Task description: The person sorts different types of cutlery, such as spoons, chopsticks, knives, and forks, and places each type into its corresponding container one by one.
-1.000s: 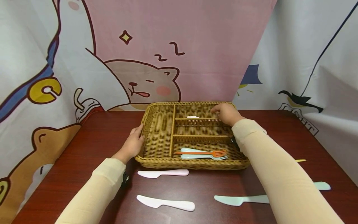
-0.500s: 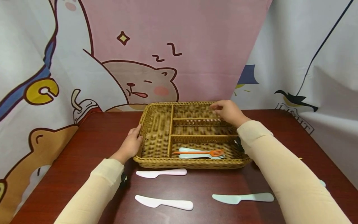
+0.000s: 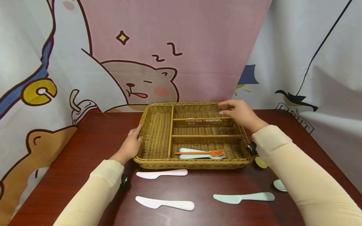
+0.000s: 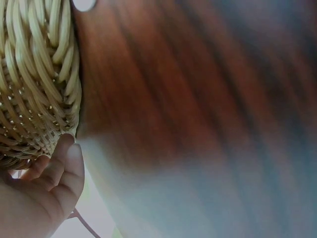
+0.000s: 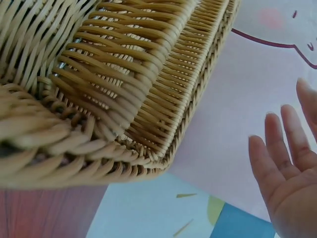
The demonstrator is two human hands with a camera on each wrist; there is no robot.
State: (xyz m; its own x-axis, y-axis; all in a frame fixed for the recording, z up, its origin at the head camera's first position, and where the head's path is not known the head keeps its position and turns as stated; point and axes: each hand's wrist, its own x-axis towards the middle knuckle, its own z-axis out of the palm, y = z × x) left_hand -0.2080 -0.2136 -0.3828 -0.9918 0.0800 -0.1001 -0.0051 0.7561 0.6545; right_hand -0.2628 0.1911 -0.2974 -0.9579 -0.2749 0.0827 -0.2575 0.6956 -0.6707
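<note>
My left hand (image 3: 128, 146) rests, fingers relaxed, against the left side of the wicker basket (image 3: 192, 164) on the table (image 3: 93, 135). An orange fork (image 3: 200, 153) lies over pale blue cutlery (image 3: 192, 157) in the basket's near right compartment; by its far right corner my right hand (image 3: 243, 114) hovers, fingers released.

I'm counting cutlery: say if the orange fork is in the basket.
In: the orange fork lies inside the basket, behind its near wall.
</note>
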